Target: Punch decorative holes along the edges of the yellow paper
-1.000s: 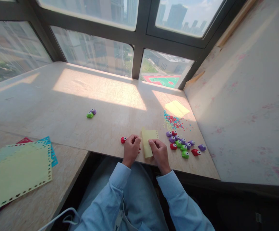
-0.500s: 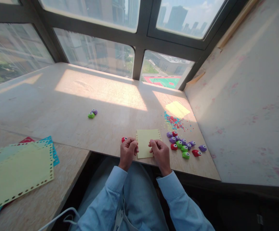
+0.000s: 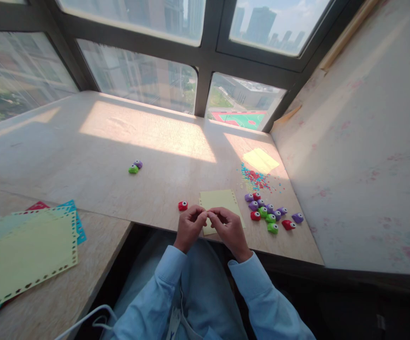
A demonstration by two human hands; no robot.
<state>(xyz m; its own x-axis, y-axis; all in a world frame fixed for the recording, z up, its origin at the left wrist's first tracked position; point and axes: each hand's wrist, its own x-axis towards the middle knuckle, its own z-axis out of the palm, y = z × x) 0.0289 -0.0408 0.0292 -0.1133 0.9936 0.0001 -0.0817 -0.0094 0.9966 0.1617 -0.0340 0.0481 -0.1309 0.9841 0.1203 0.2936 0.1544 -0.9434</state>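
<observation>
My left hand (image 3: 189, 227) and my right hand (image 3: 229, 231) meet at the fingertips above the near part of a small yellow sheet of paper (image 3: 219, 199). Both are closed, thumbs against curled fingers; whatever they pinch is too small or hidden to make out. Small holes run along the sheet's left and right edges, and its near part is partly covered by my hands. Just left of the sheet sits a red craft punch (image 3: 182, 206), close to my left hand but apart from it.
Several purple, green and red craft punches (image 3: 270, 218) cluster at the right. Behind them lie scattered paper bits (image 3: 256, 179) and another yellow sheet (image 3: 261, 160). A green punch (image 3: 133, 169) touches a purple one (image 3: 138, 164) farther left. Hole-edged coloured sheets (image 3: 31, 255) overlap at left.
My hands, apart half a second ago, have come together at the fingertips over the sheet. The sheet looks slightly turned. The red punch now shows fully beside my left hand.
</observation>
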